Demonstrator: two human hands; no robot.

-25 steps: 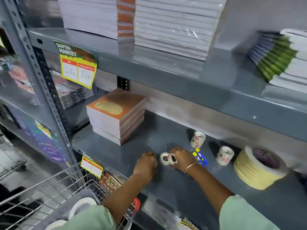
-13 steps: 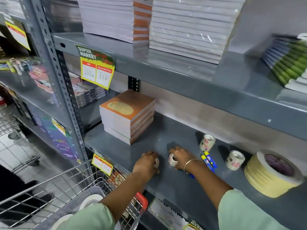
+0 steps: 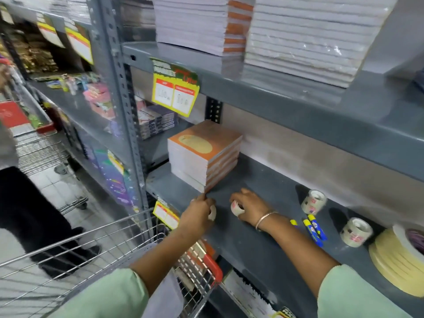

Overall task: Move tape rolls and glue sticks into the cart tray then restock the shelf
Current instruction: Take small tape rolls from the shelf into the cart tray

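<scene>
Gripping a tape roll (image 3: 237, 207) in each hand: L hand (image 3: 199, 213), R hand (image 3: 251, 208)

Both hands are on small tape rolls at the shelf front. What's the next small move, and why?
Probably carry both rolls down-left into the cart. The left hand and right hand each already grip a small tape roll, and the cart's basket sits just below the shelf edge.

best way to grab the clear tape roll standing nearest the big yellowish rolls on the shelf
Pinch the clear tape roll across its outer curved band, coming from the front and slightly above. It stands tilted with its open core facing up and toward the aisle, so a finger could also hook the core. Its front and left sides are free; the big yellowish tape rolls crowd its right, and the glue sticks lie apart.
</scene>
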